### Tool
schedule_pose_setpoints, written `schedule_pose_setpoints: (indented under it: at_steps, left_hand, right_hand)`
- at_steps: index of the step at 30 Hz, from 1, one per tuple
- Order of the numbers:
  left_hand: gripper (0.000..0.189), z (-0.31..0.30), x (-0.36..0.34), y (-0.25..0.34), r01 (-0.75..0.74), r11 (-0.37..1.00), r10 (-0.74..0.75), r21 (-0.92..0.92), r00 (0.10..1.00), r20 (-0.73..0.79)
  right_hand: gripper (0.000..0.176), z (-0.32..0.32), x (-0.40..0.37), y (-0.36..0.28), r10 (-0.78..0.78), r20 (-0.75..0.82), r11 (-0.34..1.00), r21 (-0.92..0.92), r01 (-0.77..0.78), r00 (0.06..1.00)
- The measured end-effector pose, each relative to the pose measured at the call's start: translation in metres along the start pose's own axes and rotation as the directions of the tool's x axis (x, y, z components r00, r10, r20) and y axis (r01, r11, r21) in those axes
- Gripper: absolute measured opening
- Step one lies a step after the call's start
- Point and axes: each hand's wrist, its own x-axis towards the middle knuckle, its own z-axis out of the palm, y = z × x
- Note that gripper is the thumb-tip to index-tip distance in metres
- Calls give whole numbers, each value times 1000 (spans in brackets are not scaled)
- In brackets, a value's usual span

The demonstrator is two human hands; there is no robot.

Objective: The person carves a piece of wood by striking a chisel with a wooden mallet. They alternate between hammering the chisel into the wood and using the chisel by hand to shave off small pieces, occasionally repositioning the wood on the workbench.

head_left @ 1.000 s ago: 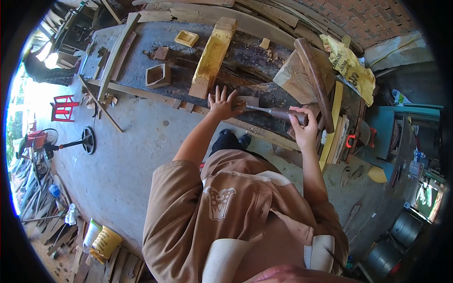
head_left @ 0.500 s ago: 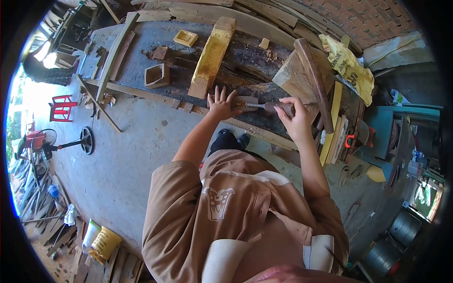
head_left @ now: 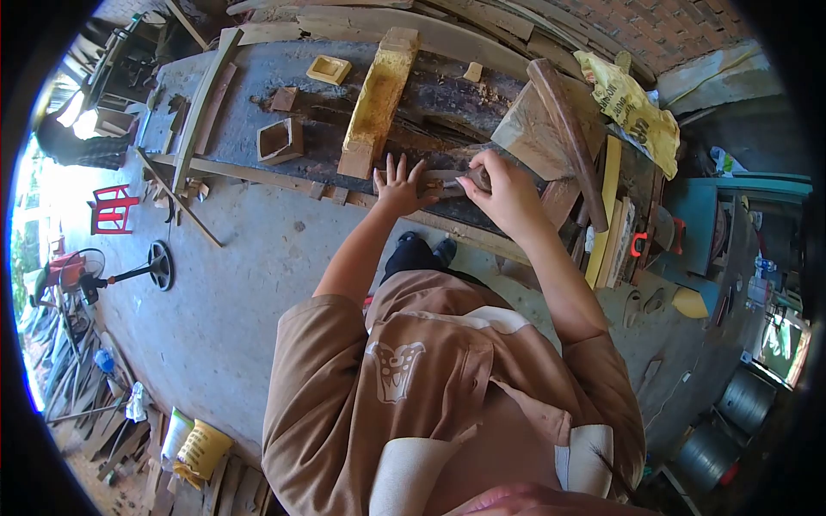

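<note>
My left hand lies with its fingers spread at the near edge of the dark workbench, beside the lower end of a long hollowed wooden block. Wrapped round the brown handle of a chisel-like tool is my right hand. The metal part of that tool points left toward my left hand; its tip is hard to make out. A wooden mallet leans on a large wood block to the right. Two small hollow wooden boxes rest on the bench at the left.
Long planks cross the bench's left end. A yellow sack lies at the back right. On the floor at the left stand a red stool and a fan. Another person is at the far left edge.
My right hand has moved left with the tool, closer to my left hand. My left hand stays spread in about the same place.
</note>
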Motion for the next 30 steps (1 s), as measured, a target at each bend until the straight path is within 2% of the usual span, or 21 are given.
schedule_pose_setpoints:
  at_steps: [5, 7, 8, 9, 10, 11, 12, 13, 14, 15, 16, 18, 19, 21, 22, 23, 24, 25, 27, 29, 30]
  left_hand:
    - [95, -2, 0, 0, -3, 1000, 3, -10, 1000, 28]
    - [95, -2, 0, -1, -12, 1000, 12, -6, 1000, 19]
    - [97, -2, 1, 0, 15, 999, -13, -34, 999, 47]
    - [99, -10, 1, 4, 39, 997, -35, -60, 997, 73]
    - [103, -16, -1, 11, 15, 990, -6, -139, 998, 62]
    - [107, -23, -1, 18, -13, 976, 24, -218, 998, 50]
    - [113, -33, 2, 27, -132, 946, 134, -297, 991, -13]
    - [106, -50, 0, 37, -372, 904, 342, -210, 925, -165]
    - [94, -54, 6, 50, -520, 648, 414, -557, 854, -317]
    - [83, -57, 11, 61, -594, 248, 402, -765, 782, -477]
    - [83, -77, 3, 68, -599, 249, 411, -761, 777, -477]
    - [55, -126, -23, 86, -492, 400, 373, -773, 858, -353]
    - [55, -128, -22, 89, -502, 400, 382, -767, 852, -358]
    - [41, -130, -18, 98, -613, 262, 360, -745, 779, -514]
    - [39, -130, -18, 103, -570, 367, 316, -735, 820, -477]
    - [35, -130, -19, 108, -672, 271, 331, -690, 738, -589]
    - [32, -126, -16, 107, -617, 298, 335, -729, 782, -525]
    - [29, -125, -15, 107, -557, 324, 335, -765, 823, -458]
    - [27, -126, -15, 110, -537, 320, 332, -781, 835, -438]
    - [25, -128, -16, 111, -515, 314, 329, -798, 847, -417]
    - [24, -129, -16, 110, -506, 317, 321, -802, 853, -411]
  right_hand:
    - [29, 5, 7, 1, -36, 17, 999, 9, 36, 999]
    - [28, 4, 11, -3, 29, 27, 1000, -5, -29, 999]
    - [28, 3, 12, -5, 29, 14, 1000, -5, -29, 999]
    - [31, 0, 15, -8, 86, 79, 996, 1, -87, 993]
    - [34, -3, 17, -9, 142, 141, 990, 2, -143, 980]
    - [34, -3, 17, -7, 141, 120, 990, -1, -142, 983]
    - [40, 2, 15, -3, 22, -1, 986, -165, -22, 1000]
    - [47, 3, 14, -2, -111, -98, 939, -337, 72, 989]
    - [62, 0, 13, 0, -1, 12, 959, -283, 4, 1000]
    - [62, 0, 12, -1, 3, 0, 959, -283, -3, 1000]
    - [65, 0, 11, -2, 7, -19, 950, -311, -13, 1000]
    - [69, -3, 8, -3, 9, -47, 940, -341, -25, 999]
    - [70, -6, 7, -4, 28, -13, 943, -332, -31, 1000]
    - [71, -12, 10, 2, 40, 6, 944, -328, -36, 999]
    - [70, -12, 11, 11, 41, -4, 952, -304, -40, 999]
    - [69, -15, 12, 18, 44, -12, 959, -278, -46, 999]
    - [67, -25, 14, 22, 148, -60, 964, -216, -158, 987]
    - [67, -29, 17, 41, 168, -177, 961, -191, -201, 970]
    - [66, -42, 16, 75, 316, -354, 805, -390, -446, 880]
    - [68, -47, 6, 107, 375, -432, 490, -659, -571, 820]
    - [68, -53, 1, 119, 373, -434, 485, -662, -571, 820]
